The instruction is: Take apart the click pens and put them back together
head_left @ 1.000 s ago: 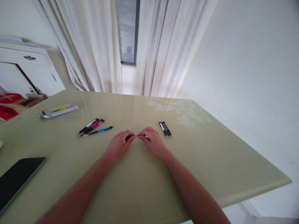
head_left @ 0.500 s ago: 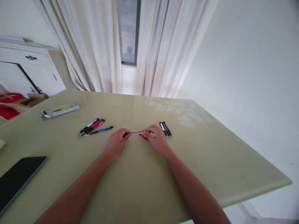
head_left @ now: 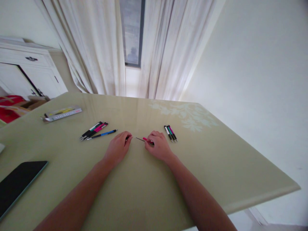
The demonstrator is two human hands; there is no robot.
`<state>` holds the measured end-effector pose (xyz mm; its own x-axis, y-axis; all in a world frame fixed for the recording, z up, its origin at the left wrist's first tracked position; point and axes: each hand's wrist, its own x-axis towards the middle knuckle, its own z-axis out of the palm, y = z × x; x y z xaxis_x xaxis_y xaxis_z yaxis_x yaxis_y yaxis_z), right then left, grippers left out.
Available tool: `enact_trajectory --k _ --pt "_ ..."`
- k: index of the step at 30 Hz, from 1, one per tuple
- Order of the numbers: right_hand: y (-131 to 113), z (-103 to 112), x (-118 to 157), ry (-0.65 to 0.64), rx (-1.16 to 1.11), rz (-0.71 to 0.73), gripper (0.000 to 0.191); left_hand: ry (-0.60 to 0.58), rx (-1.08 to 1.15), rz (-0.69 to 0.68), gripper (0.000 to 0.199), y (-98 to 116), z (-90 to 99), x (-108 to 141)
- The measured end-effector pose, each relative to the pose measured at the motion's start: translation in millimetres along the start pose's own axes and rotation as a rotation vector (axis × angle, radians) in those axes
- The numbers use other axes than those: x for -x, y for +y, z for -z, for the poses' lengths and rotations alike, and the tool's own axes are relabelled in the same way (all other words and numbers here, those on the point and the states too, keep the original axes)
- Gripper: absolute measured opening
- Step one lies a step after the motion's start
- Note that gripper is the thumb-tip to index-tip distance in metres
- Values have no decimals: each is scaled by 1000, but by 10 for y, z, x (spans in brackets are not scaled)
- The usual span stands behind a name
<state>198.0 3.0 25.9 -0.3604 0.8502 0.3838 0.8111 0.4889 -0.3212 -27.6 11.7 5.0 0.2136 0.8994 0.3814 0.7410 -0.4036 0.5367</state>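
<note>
My left hand (head_left: 118, 145) is closed, with a small dark pen part (head_left: 127, 138) between thumb and fingers; its far end is hidden. To its right is a thin dark pen refill (head_left: 139, 139), its left tip apart from the left fingers and its other end reaching my right fingers. My right hand (head_left: 158, 145) is curled over a pink pen barrel (head_left: 144, 139), with thumb and fingers closed around it. Whether the refill is gripped there too or lies on the table, I cannot tell.
A group of pens (head_left: 95, 130) and a blue pen (head_left: 103, 134) lie left of my hands. Three pens (head_left: 171, 133) lie side by side to the right. A clear pen package (head_left: 64, 114) is at the back left, a dark tablet-like device (head_left: 20, 183) at the front left.
The refill has come away from my left hand and its left tip now shows. My right hand has lowered and closed over the pink barrel. My left hand has shifted slightly left.
</note>
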Motion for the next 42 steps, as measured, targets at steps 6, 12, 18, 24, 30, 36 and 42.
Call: enact_trajectory --k 6,12,18,24,30,36,42 --pt "-19 -11 25 -82 61 28 10 -55 5 -85 13 -15 -36 5" --pt "-147 -78 48 -106 33 102 22 -55 -8 -77 14 -16 -19 6" --pt "29 -47 3 -31 20 -122 0 -163 -5 -97 24 14 -77 38" --pt "191 -22 -14 3 103 -363 4 -173 43 -88 19 -19 -98 23" --pt "159 -49 9 50 171 -325 4 -131 4 -55 18 -20 -118 -2" --pt "103 -81 1 -12 0 -271 7 -80 -55 24 17 -83 -99 -56" --pt "1 -89 14 -62 -112 -209 6 -76 -55 21 18 -118 -106 -61"
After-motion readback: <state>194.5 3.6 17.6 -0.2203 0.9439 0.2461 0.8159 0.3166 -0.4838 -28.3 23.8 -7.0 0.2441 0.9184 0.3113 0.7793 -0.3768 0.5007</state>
